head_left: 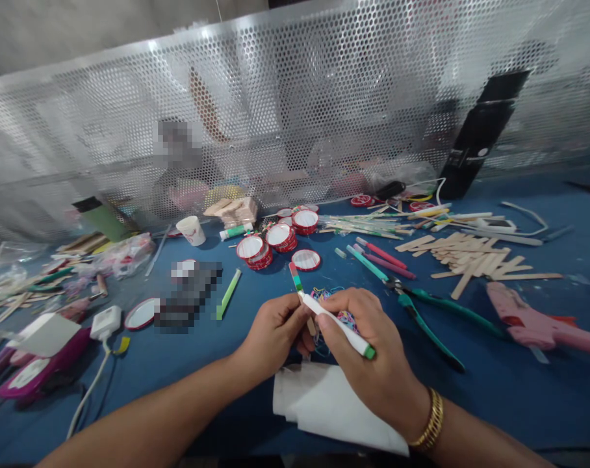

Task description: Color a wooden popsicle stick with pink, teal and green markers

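Observation:
In my left hand (pixel 270 331) I pinch a wooden craft stick (pixel 295 275), its upper end coloured red and green. My right hand (pixel 373 344) grips a white marker (pixel 341 329) with a green end cap. The marker's tip meets the stick just below the green band, or lies very close to it. Under and behind my hands lies a tangle of multicoloured threads (pixel 347 320), partly hidden. A folded white paper or cloth (pixel 334 403) lies on the blue table below my hands.
Small red-rimmed round tins (pixel 280 237) stand ahead. To the right are pliers with teal handles (pixel 426 325), loose craft sticks (pixel 470 257), markers (pixel 383 260) and a pink glue gun (pixel 524 318). A paper cup (pixel 192 230) stands left. A perforated metal screen (pixel 295 104) closes the back.

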`<state>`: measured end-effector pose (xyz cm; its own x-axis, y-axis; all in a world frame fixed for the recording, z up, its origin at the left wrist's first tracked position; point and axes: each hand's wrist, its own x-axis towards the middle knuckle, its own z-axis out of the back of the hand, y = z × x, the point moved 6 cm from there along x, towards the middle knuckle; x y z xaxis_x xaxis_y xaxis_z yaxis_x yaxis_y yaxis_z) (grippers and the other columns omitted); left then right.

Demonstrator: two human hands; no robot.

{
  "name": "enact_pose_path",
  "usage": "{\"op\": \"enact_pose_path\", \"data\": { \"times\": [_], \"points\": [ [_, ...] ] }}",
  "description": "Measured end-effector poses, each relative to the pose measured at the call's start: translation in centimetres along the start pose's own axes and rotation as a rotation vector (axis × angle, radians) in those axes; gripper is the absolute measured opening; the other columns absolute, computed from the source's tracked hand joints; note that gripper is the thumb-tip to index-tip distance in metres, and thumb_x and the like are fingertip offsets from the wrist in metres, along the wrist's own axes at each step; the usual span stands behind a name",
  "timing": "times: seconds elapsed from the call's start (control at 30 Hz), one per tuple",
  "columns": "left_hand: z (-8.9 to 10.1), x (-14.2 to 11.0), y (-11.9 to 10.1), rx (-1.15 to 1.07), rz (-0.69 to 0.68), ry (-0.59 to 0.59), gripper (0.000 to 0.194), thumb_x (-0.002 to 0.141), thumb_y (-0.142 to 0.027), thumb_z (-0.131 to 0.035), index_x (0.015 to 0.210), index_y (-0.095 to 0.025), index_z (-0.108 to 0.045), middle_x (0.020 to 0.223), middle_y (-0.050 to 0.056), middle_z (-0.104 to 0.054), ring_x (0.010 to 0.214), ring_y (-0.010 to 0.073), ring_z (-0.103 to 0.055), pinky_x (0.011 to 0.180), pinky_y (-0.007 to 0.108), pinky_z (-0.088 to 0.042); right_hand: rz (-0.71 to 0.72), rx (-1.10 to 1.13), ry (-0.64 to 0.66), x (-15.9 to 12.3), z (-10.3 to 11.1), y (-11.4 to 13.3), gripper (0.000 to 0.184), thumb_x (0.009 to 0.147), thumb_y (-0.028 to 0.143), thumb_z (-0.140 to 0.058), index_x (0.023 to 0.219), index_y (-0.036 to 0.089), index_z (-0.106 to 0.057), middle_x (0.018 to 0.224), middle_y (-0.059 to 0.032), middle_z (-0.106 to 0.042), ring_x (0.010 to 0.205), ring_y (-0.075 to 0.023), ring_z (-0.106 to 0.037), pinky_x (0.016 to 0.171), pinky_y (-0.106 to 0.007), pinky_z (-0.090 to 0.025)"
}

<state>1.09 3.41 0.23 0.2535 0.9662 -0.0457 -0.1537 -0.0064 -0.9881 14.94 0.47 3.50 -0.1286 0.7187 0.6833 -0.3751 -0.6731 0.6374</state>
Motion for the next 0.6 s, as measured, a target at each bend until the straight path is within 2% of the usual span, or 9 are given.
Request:
{"op": "enact_pose_path", "data": {
  "times": [0.37, 0.6],
  "points": [
    [-0.03, -0.10, -0.17, -0.030, 0.022, -0.024, 0.044, 0.084, -0.058, -0.061, 0.072, -0.016, -0.056, 0.052, -0.001, -0.059, 0.043, 0.0095, -0.054, 0.044, 0.019, -0.045, -0.038, -0.045, -0.052, 0.24, 0.46, -0.24, 0.006, 0.092, 0.021, -0.053, 0.088, 0.023, -0.055, 0.080, 0.0006, -0.063, 0.077, -0.0171, -0.058, 0.078, -0.035, -0.041],
    [-0.15, -0.02, -0.04, -0.060, 0.009, -0.006, 0.044, 0.083, -0.059, -0.062, 0.074, -0.016, -0.057, 0.053, -0.002, -0.057, 0.043, 0.0091, -0.053, 0.044, 0.019, -0.045, -0.007, -0.009, -0.017, 0.24, 0.08, -0.02, 0.005, 0.092, 0.020, -0.053, 0.090, 0.023, -0.056, 0.084, 0.0004, -0.064, 0.080, -0.0166, -0.060, 0.080, -0.035, -0.041]
  ]
}}
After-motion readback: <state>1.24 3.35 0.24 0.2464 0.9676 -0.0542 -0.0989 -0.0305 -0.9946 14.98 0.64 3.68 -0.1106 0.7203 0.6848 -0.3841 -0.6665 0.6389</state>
